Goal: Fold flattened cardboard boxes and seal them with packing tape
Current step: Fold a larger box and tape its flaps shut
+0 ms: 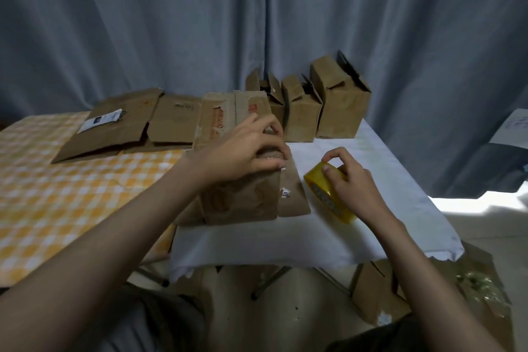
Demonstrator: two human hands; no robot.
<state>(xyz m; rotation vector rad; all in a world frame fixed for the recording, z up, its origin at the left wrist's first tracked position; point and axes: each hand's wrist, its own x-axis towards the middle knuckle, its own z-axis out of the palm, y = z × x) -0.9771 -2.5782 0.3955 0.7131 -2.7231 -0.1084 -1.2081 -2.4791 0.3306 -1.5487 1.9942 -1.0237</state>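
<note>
Flattened boxes (125,126) wait on the checked side of the surface (57,194), within reach for folding. At centre the left hand (245,148) presses curled fingers on the box (243,194), apparently pinning a flap or tape end down. To the right, the right hand (347,183) has its grip closed round the yellow tape roll (323,194), with folded boxes (320,106) set aside behind

grey-blue curtain (171,23) behind, table (400,180) with white and orange-checked cloths (57,194), pale floor (485,226)
</note>
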